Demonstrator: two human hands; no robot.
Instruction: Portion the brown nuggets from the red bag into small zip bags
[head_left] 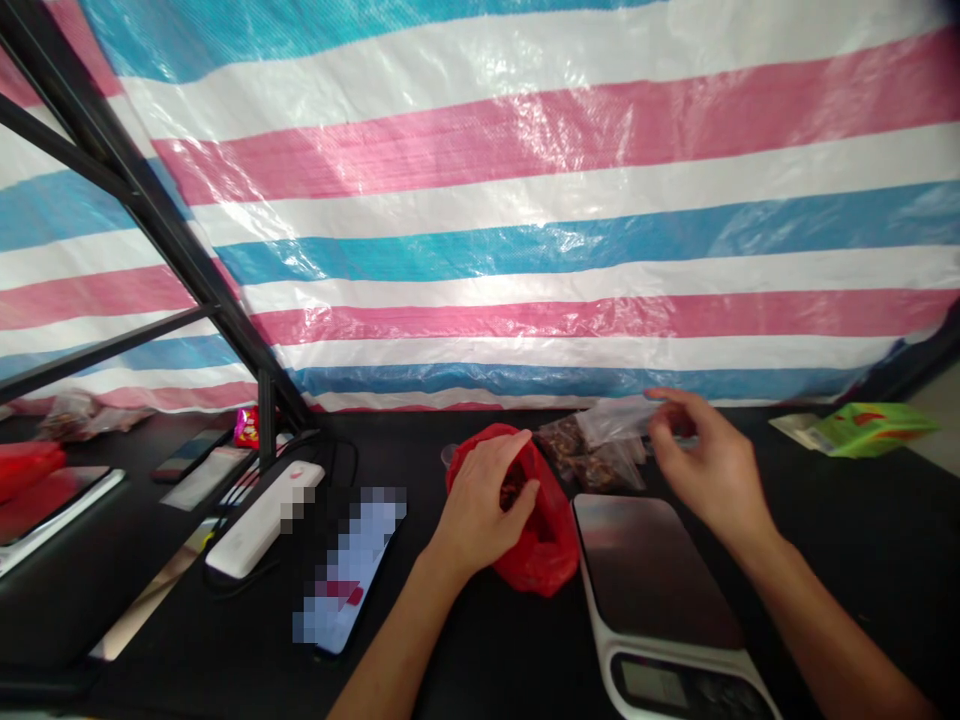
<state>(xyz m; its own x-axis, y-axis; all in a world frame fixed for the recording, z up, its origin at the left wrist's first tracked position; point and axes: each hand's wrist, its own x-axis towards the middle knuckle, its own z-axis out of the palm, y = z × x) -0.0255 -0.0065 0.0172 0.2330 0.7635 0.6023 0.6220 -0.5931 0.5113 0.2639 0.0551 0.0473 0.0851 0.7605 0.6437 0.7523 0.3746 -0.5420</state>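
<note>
Closest to me is the readout end of a digital kitchen scale (pixel 652 680), its figures too small and dim for me to read. Just left of the scale, my left hand (pixel 480 510) is closed around the mouth of a red plastic bag (pixel 544 550), fingers curling at the opening, with dark pieces (pixel 514 488) showing inside. Just beyond the scale's far edge lies a clear plastic bag (pixel 600 450) holding brown pieces. My right hand (pixel 709 465) is raised beyond the scale's far right corner, its fingers loosely curled at the top of that bag; I cannot tell whether they are pinching it. So far, the pieces sit in the two bags, neither of them on the scale's steel plate.

Further left of the scale, on the black table (pixel 847 560), are a blurred phone (pixel 349 570) and a white power strip (pixel 262 520). Well to its right lies a green packet (pixel 870 430). Farthest off, a black metal frame (pixel 150 210) slants up before a pink, white and blue striped tarp (pixel 525 230).
</note>
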